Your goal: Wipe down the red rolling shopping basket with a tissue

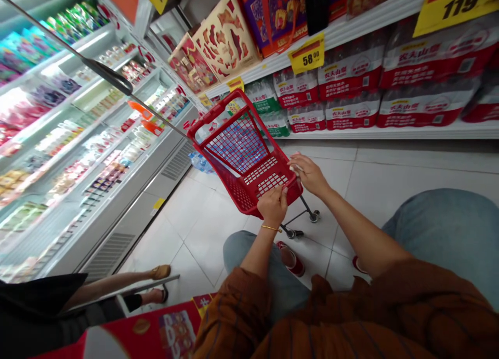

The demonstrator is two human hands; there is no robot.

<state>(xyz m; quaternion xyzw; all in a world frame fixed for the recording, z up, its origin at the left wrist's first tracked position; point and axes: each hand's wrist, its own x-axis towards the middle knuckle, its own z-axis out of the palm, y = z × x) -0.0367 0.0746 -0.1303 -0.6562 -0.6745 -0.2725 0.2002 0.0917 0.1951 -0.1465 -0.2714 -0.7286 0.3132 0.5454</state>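
Observation:
A small red plastic shopping cart (255, 178) stands tilted in view just ahead of my knees, on thin dark legs with casters. My left hand (272, 207), with a gold bracelet at the wrist, is closed over the cart's near edge. At the near right corner, my right hand (307, 174) has its fingers curled on the rim, touching the cart. A thin pole (158, 117) with a black sleeve rises from the cart's far left side toward the upper left. Through the mesh, blue-tinted bottles show behind the cart.
Packs of bottled water (353, 109) fill the low shelf at right, under gift boxes (228, 36) and yellow price tags. A lit refrigerated case (97, 135) runs along the left. Another person's legs (113, 291) and a red printed display (156, 333) are at lower left.

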